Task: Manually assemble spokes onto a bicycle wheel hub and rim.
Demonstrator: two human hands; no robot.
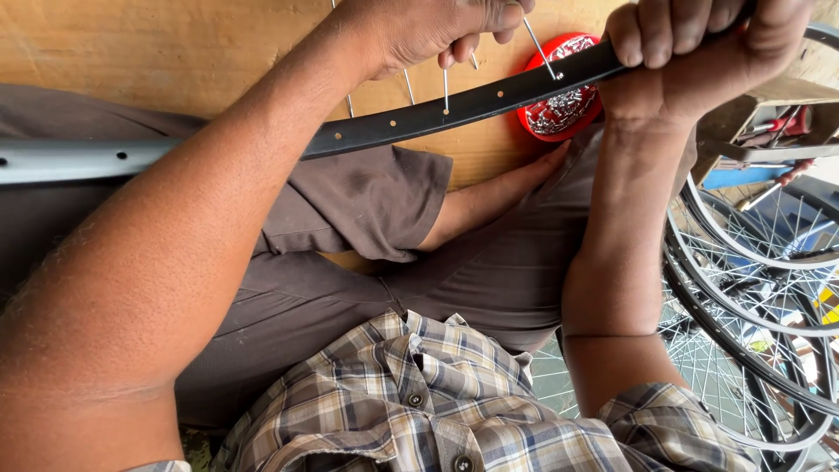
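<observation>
A black bicycle rim (419, 118) with a row of spoke holes crosses the upper view, turning pale grey at its left end. My right hand (699, 52) grips the rim at the upper right. Beyond the rim at top centre, my left hand (437, 26) pinches a thin metal spoke (542, 51). Several more spokes (408, 86) poke up through the rim's holes. Behind the rim on the wooden floor stands a red bowl (559, 109) full of small shiny nipples.
My crossed legs in brown trousers (367, 201) lie under the rim on the wooden floor (157, 44). Finished spoked wheels (752, 288) are stacked at the right. A box with tools (769, 127) sits at the upper right.
</observation>
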